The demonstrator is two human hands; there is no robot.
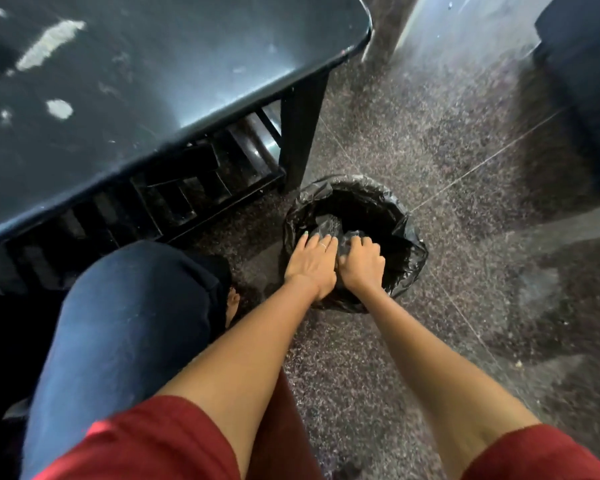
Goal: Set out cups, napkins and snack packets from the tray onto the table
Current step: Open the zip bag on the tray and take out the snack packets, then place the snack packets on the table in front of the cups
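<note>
Head view: left hand (310, 259) flat, fingers straight, pressing black liner (400, 230) at bin (326, 303) rim; right hand (361, 259) clenched on bunched liner. Thin, soft, slippery, likely tears; best gripped at rim fold. Table (153, 81) edge close left, floor (465, 168) open right. Cups, napkins, packets, tray unseen.
</note>
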